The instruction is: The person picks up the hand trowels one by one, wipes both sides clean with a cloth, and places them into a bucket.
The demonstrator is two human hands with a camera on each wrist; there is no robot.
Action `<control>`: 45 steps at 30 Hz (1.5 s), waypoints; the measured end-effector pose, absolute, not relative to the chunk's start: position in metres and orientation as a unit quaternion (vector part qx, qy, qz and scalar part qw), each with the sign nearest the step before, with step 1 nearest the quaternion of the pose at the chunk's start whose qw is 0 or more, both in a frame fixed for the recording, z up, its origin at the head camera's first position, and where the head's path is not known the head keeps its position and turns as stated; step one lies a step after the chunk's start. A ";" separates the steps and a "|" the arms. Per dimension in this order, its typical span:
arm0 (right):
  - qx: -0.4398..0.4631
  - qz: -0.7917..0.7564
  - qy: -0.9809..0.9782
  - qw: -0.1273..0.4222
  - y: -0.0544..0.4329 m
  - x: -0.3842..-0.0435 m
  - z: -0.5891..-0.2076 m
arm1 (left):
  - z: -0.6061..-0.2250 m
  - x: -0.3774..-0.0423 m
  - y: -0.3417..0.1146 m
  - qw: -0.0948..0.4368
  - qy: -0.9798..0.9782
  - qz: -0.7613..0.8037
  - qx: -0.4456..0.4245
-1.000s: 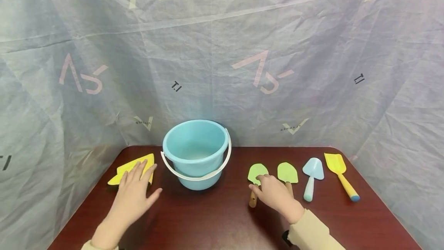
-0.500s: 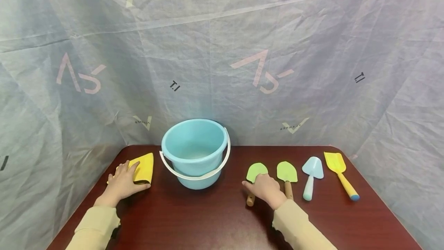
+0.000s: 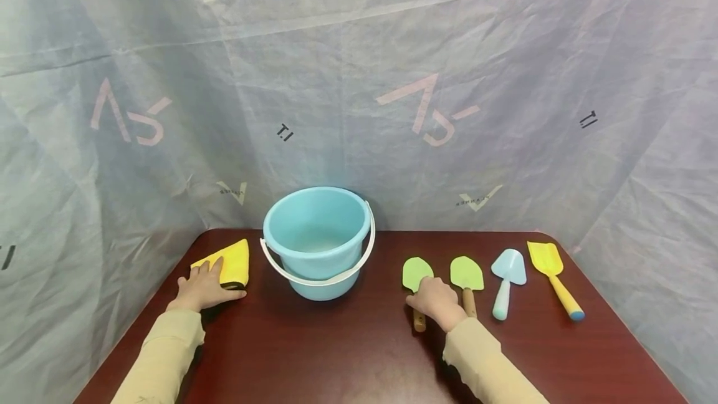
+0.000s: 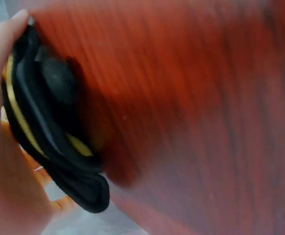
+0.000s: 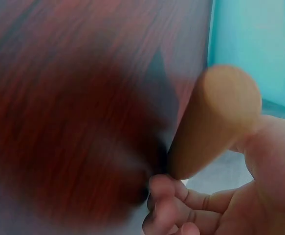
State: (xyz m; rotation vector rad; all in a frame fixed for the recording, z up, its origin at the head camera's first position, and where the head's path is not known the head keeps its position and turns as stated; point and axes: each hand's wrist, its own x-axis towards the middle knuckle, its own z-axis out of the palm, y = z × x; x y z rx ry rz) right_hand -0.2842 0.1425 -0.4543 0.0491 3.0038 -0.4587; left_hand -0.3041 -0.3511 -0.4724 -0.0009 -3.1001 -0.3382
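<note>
At the table's left, my left hand [image 3: 200, 288] holds a folded yellow cloth [image 3: 235, 262] with black edging. In the left wrist view, the cloth's dark folded edge [image 4: 42, 117] lies between thumb and fingers, slightly blurred. My right hand [image 3: 439, 302] grips the wooden handle of a small trowel with a green blade [image 3: 416, 272]. Seen from the right wrist, the round handle end [image 5: 218, 112] sticks out of the curled fingers, tilted up off the table. A second green trowel [image 3: 467, 273] lies just right of that hand.
A light blue bucket [image 3: 320, 257] with a white handle stands between my hands, towards the back. Right of the trowels lie a pale blue trowel [image 3: 508, 270] and a yellow shovel [image 3: 552, 273]. A grey cloth backdrop [image 3: 336, 111] hangs behind the dark red table [image 3: 336, 348].
My left hand has come down onto the yellow cloth and taken hold of it; the cloth has shifted. My right hand has closed round the left green trowel's handle, whose end has swung slightly right.
</note>
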 end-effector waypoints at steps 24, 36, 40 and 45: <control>0.004 -0.170 0.984 0.054 0.154 -0.278 -0.461 | -0.477 -0.323 -0.352 0.114 -0.987 -0.107 0.035; 0.008 -0.155 0.987 0.042 0.161 -0.273 -0.443 | -0.473 -0.320 -0.360 0.088 -0.986 -0.135 0.052; 0.002 -0.161 0.987 0.020 0.165 -0.273 -0.437 | -0.463 -0.321 -0.361 0.069 -0.988 -0.133 0.046; -0.022 -0.166 0.986 -0.002 0.171 -0.272 -0.427 | -0.450 -0.317 -0.361 0.063 -0.987 -0.140 0.039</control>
